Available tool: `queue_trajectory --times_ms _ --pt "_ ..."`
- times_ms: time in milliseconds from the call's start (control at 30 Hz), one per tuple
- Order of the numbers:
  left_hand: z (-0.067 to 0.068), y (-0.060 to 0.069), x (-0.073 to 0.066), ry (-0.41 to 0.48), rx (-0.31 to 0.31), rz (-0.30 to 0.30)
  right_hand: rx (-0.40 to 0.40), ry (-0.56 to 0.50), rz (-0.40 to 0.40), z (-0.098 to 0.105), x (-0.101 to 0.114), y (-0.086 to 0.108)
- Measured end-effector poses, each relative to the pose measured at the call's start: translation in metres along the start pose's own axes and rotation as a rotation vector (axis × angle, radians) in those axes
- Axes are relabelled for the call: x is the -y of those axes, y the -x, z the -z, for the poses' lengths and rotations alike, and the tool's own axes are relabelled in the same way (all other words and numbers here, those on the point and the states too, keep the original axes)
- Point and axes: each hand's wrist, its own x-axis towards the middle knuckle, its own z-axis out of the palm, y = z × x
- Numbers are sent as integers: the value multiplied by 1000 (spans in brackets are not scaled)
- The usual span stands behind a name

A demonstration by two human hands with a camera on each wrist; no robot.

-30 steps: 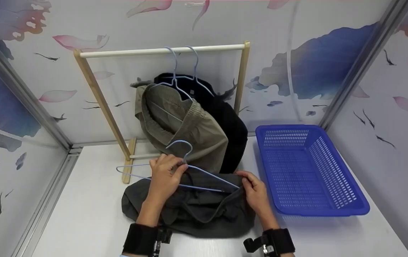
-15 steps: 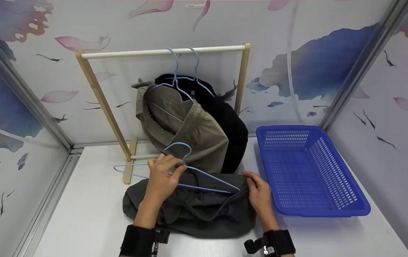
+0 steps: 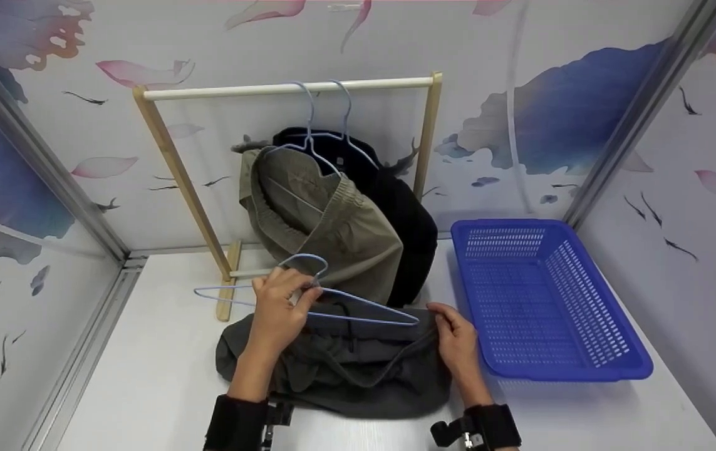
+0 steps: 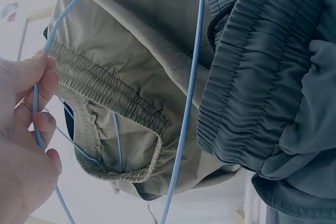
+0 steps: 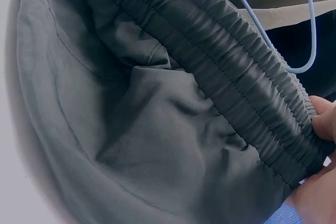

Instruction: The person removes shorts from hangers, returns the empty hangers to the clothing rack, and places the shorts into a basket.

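My left hand [image 3: 279, 307] pinches a blue wire hanger [image 4: 193, 72] near its neck, below the hook. The hanger lies level above a pair of dark grey elastic-waist pants [image 3: 389, 398], bunched on the table. Its right tip is fully visible over the waistband; in the right wrist view it shows just beyond the waistband's far edge. My right hand [image 3: 458, 338] grips the right end of the gathered waistband [image 5: 226, 61] between thumb and fingers. The waist opening faces me, with a fold of cloth inside. The left fingers partly hide the hanger's neck.
Behind stands a wooden rack [image 3: 226, 92], with khaki pants [image 3: 358, 238] and a black garment [image 3: 417, 219] on blue hangers. A blue plastic basket [image 3: 520, 300] sits on the white table [image 3: 126, 376] to the right. Printed walls close in the back and sides.
My left hand and the hanger have shifted slightly left, and the hanger's right tip has risen out over the waistband. My right hand has moved a little right along with the waistband end.
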Motion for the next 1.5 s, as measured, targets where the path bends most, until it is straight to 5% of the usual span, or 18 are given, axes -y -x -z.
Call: queue_trajectory --times_ms 233,467,600,900,1200,1500 --pt "-2 -1 -1 3 12 -2 67 50 54 8 6 -2" --pt "-4 -3 -4 13 41 -2 57 39 373 14 21 -9" --pt "-6 -4 -4 29 48 -16 105 -28 466 16 25 -9" --pt "-10 -2 -4 69 49 -69 279 -115 409 12 23 3" --pt "-11 2 -3 68 49 -76 527 -226 264 13 26 13" --pt "-7 7 -1 -35 98 -31 500 -269 257 17 29 17"
